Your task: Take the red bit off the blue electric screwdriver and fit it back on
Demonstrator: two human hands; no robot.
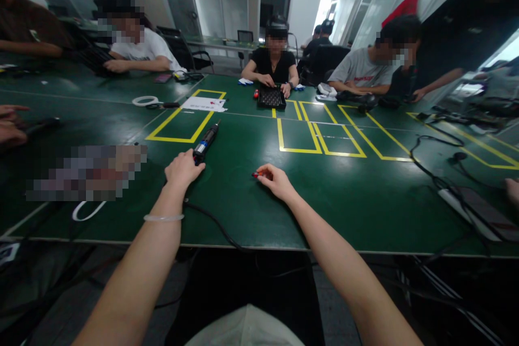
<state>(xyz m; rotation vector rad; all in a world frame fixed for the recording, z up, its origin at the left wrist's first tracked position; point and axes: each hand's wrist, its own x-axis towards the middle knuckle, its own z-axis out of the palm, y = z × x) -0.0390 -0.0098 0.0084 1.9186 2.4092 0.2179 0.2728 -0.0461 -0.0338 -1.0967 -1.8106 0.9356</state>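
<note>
My left hand (183, 171) is wrapped round a black electric screwdriver (207, 140) with a blue-and-white label. Its bit points away from me, up and to the right, over the green table (231, 211). A dark cable runs back from near that hand to the table's front edge. To the right, my right hand (276, 180) is closed in a pinch just above or on the tabletop. A small red piece (255, 174) shows at its fingertips, with something orange behind it; the fingers hide most of it, so its kind is unclear.
Yellow tape outlines (300, 150) mark the table ahead. A white paper sheet (203, 104) and a white ring (145, 101) lie beyond my left hand. Opposite, a person handles a black tray (271, 98). Cables (425, 167) and a flat device (472, 213) lie at right.
</note>
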